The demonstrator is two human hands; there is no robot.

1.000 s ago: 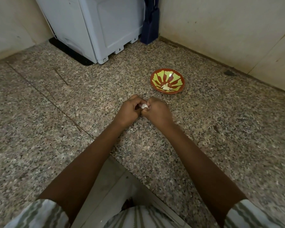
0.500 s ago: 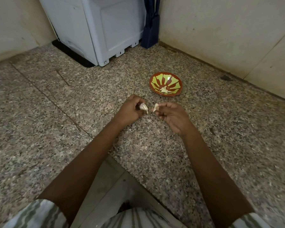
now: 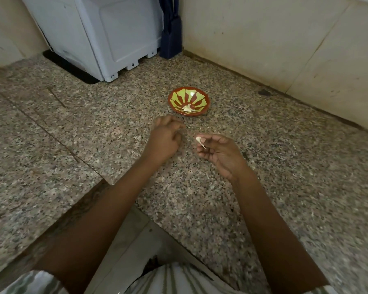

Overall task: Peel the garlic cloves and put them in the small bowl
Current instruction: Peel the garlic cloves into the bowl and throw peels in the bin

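Speckled stone floor (image 3: 295, 166) in a wall corner, with a white appliance (image 3: 106, 39) at the back left. The small bowl (image 3: 200, 96), red with a yellow-green pattern, sits on the floor ahead of both hands and holds a few pale garlic pieces (image 3: 187, 108) near its front edge. The right hand (image 3: 220, 152) is palm-up with its fingers half curled; thumb and forefinger pinch one garlic clove (image 3: 199, 140). We read the clove's long axis as a diagonal: the blunt end points up and away toward the bowl, and the thin tail points back toward the palm. The left hand (image 3: 165, 139) is knuckles-up with its fingers loosely curled. We cannot tell whether it holds anything. Key relation: the bowl lies forward and slightly left of the clove, with bare floor between them. The left hand's fingertips are nearer the bowl's front rim than the right hand is. Judgement: a short forward reach by the right hand would drop the clove in, if it is fully peeled, which we cannot confirm.
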